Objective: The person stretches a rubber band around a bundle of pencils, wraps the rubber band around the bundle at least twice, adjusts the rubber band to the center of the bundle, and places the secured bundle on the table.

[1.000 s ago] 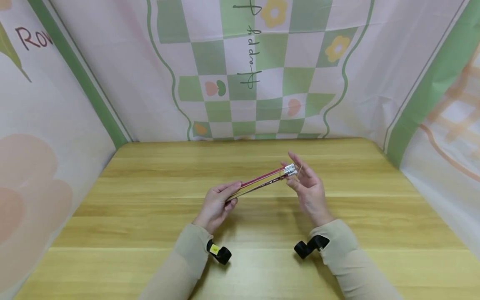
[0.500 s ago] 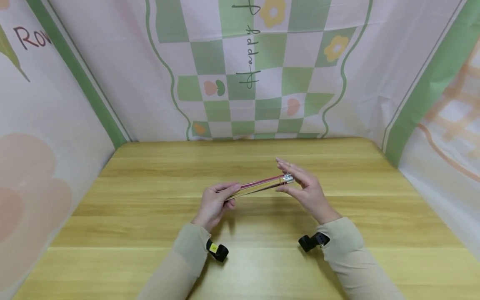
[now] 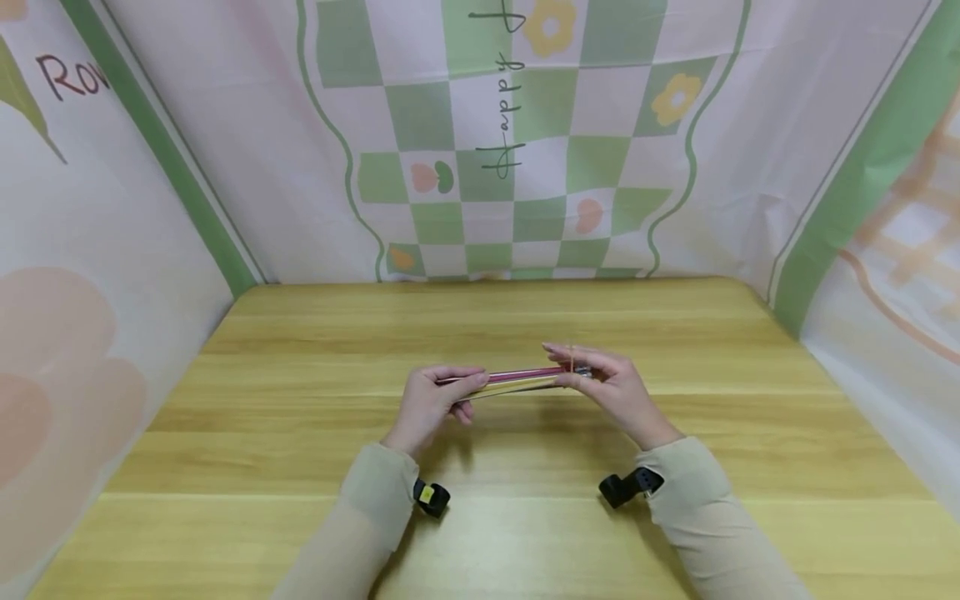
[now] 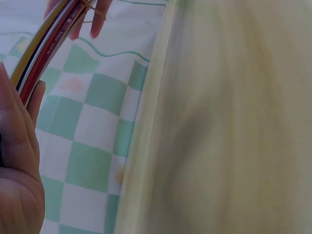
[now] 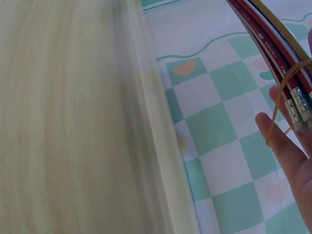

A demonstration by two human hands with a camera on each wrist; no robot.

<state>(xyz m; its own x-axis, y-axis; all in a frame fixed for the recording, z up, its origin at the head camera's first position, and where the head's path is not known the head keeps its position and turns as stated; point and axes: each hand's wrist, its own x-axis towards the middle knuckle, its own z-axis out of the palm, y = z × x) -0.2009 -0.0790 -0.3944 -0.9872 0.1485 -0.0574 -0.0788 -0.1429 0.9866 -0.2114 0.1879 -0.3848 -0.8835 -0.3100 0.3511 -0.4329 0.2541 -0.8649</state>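
Observation:
Above the table, the left hand (image 3: 427, 404) grips one end of a bundle of pencils (image 3: 521, 379), thumb on top. Red and yellow pencils show in the head view. In the left wrist view the bundle (image 4: 51, 46) runs up from the left hand (image 4: 17, 141). The right hand (image 3: 622, 396) is around the other end, its thumb and fingers on either side. An orange rubber band (image 5: 281, 95) is stretched over the right fingers and across the pencils, near their metal ferrules (image 5: 300, 100). Its far side is partly hidden.
Both hands are over a wood-grain table (image 3: 300, 333). A printed cloth with green and white checks (image 3: 480, 175) hangs behind the table's back edge. A black wrist camera (image 3: 432, 497) sits on the left wrist, another wrist camera (image 3: 626, 487) on the right.
The right hand has come lower and its fingers now reach farther over the pencil ends, with the band stretched on them. The bundle has tilted closer to level; the left hand keeps its grip.

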